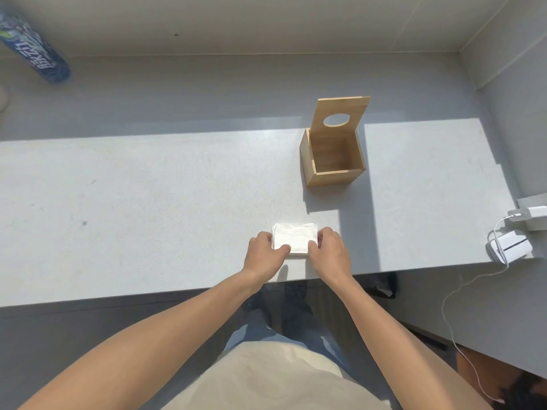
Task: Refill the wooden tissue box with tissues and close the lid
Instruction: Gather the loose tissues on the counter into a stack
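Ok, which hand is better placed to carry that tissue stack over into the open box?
Probably the right hand. Both hands grip the tissue stack, but the open wooden box stands ahead and to the right, so the left hand would have to cross over.

Both forearms bare, no sleeves showing, no watch or rings on the hands: left (263,253), right (330,250). Beige shirt (275,380) fills lower centre of frame. Blue jeans (266,335) above it, dark shoes (293,291) higher, in shadow.
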